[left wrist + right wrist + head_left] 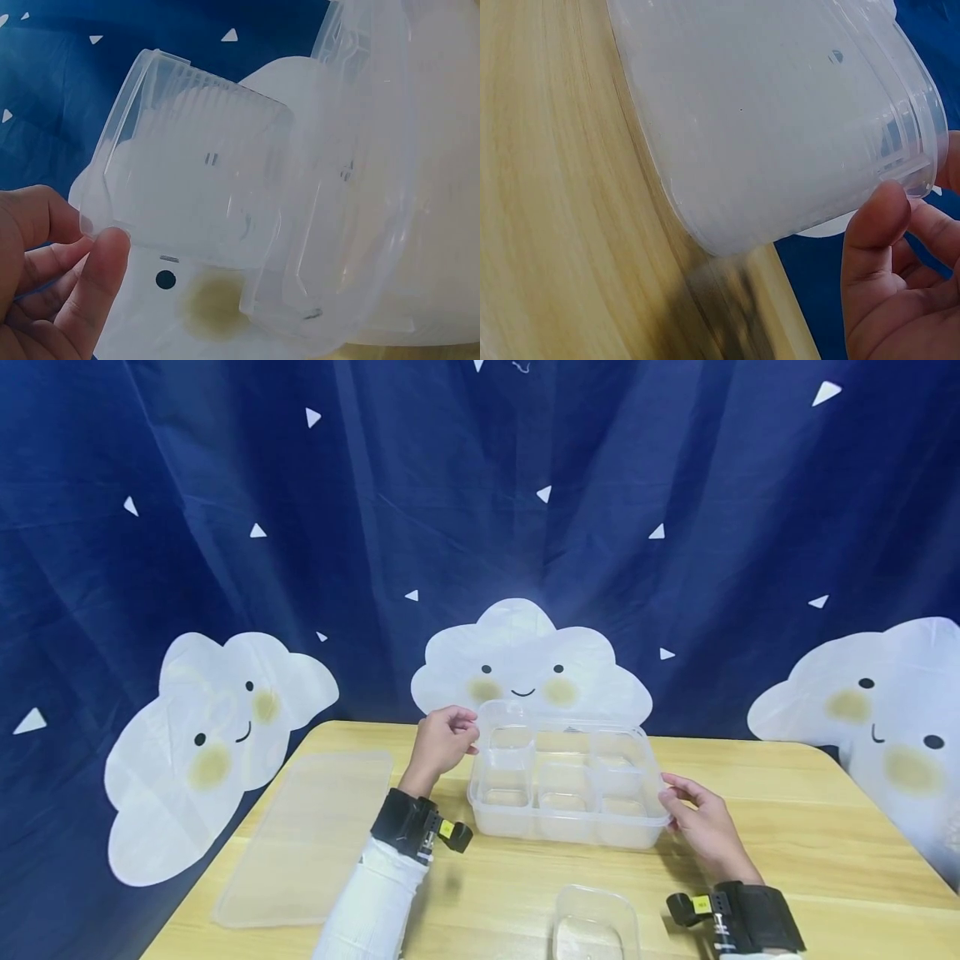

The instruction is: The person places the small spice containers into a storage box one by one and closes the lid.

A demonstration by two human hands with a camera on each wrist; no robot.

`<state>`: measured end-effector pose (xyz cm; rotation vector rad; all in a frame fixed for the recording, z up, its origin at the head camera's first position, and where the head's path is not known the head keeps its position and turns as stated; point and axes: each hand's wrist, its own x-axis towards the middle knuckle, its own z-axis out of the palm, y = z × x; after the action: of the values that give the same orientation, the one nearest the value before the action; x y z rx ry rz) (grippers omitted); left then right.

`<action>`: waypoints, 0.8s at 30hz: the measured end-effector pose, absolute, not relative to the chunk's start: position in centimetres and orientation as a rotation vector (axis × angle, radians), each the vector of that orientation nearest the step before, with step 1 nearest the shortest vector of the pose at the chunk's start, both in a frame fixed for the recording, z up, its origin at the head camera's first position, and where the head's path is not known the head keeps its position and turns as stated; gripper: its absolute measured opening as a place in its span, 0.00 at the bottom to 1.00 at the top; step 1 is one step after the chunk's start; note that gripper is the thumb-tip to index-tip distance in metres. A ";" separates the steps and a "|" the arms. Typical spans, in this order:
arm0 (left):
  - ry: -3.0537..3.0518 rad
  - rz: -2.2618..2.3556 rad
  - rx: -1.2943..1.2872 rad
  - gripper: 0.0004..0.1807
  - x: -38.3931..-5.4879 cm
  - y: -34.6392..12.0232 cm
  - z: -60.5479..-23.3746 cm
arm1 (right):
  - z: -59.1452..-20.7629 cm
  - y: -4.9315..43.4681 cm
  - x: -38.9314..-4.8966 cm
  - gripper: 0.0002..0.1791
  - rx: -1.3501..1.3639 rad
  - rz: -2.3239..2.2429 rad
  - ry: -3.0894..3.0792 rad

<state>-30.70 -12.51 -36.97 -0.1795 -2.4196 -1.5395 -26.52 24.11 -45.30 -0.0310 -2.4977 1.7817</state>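
Observation:
A large clear plastic box [517, 823] stands on the table with several small clear containers inside it. My left hand [444, 739] pinches the rim of one small container [202, 165] between thumb and fingers. That small container sticks up above the box's rim at the back left corner, tilted in the left wrist view. At the box's right end, my right hand [703, 825] grips the rim, thumb on the near side and fingers beyond it. Another small clear container [596, 914] sits on the table in front of the box.
A flat translucent lid [307, 839] lies on the wooden table [810, 827] left of my left arm. Behind the table's far edge hangs a dark blue curtain [465, 543] with smiling white clouds.

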 end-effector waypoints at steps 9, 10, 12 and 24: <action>-2.377 -1.549 -0.124 0.11 -31.4 -12.6 -37.3 | -45.2 24.1 -26.5 0.27 -0.028 1.776 -2.501; -2.374 -1.549 -0.120 0.11 -31.4 -12.6 -37.4 | -45.2 24.1 -26.4 0.27 -0.027 1.778 -2.500; -2.367 -1.552 -0.116 0.11 -31.4 -12.5 -37.4 | -45.2 24.1 -26.4 0.27 -0.032 1.783 -2.497; -2.369 -1.546 -0.117 0.11 -32.3 -12.4 -37.7 | -45.1 23.9 -26.4 0.26 -0.055 1.807 -2.477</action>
<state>-32.25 -12.44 -37.72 -0.1167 -2.3692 -1.5458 -26.41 23.92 -45.07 -0.0548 -2.4768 1.8072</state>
